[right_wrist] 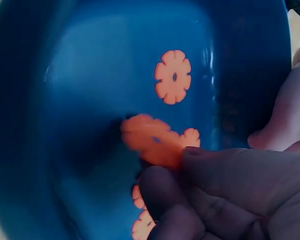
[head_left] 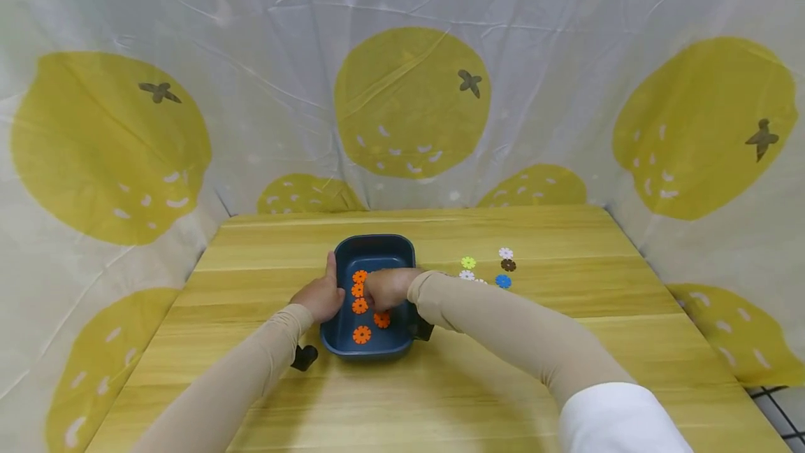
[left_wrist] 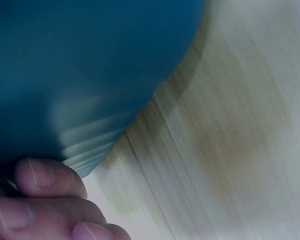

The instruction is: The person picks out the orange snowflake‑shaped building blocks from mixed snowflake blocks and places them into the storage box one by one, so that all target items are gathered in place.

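Left hand [head_left: 322, 296] sits against the left outer wall of the dark blue rectangular plastic tray [head_left: 376, 252], thumb lying along the rim, fingers [left_wrist: 50, 177] curled against the tray's side and underside per the left wrist view; so it's grasping the tray wall. Tray is on the light yellow wood-grain table [head_left: 566, 229], roughly centre, slightly left. Inside the tray: several orange flower-shaped plastic discs [head_left: 361, 334] with notched edges, lying flat in a loose line down the left half of the floor. Right hand [head_left: 386, 288] is reaching into the tray from the right, over the middle of it. Right wrist view shows thumb and fingertips [right_wrist: 165, 192] pinching one orange flower disc [right_wrist: 152, 141], which is tilted and lifted off the tray floor; another orange disc [right_wrist: 173, 76] lies flat beyond it. Further right, on the table well apart from the tray: a small cluster of loose flower discs — yellow-green [head_left: 468, 262], white [head_left: 506, 253], brown [head_left: 508, 265], blue [head_left: 503, 281], lying flat near each other.
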`<state>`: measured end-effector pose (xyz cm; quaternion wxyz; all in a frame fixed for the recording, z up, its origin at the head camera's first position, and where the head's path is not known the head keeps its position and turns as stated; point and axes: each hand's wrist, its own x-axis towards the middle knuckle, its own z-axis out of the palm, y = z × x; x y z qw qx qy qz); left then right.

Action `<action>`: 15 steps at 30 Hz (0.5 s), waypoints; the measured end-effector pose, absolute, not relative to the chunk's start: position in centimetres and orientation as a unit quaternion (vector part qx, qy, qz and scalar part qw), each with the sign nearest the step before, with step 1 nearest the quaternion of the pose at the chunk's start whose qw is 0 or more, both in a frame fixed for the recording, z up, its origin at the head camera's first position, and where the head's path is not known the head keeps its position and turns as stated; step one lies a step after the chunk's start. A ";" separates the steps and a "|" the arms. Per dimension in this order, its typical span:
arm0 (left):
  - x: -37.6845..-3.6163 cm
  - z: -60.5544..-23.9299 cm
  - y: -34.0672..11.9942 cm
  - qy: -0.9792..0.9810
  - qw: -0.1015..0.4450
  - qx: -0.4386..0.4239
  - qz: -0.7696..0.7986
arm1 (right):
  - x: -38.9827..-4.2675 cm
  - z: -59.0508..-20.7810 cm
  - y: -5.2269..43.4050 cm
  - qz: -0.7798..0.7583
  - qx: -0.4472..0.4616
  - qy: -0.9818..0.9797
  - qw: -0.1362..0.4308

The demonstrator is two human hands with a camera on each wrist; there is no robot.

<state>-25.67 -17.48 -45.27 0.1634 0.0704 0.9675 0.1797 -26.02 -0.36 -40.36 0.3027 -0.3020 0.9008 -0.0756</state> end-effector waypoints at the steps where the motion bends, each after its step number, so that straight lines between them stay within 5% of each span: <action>1: -25.7 -45.3 -17.5 0.968 0.163 0.070 0.179 | -26.1 -40.3 -0.3 -0.075 -0.305 0.900 0.302; 15: -25.7 -45.1 -17.4 0.964 0.175 0.062 0.190 | -28.1 -37.1 7.8 -0.183 -0.274 0.912 0.243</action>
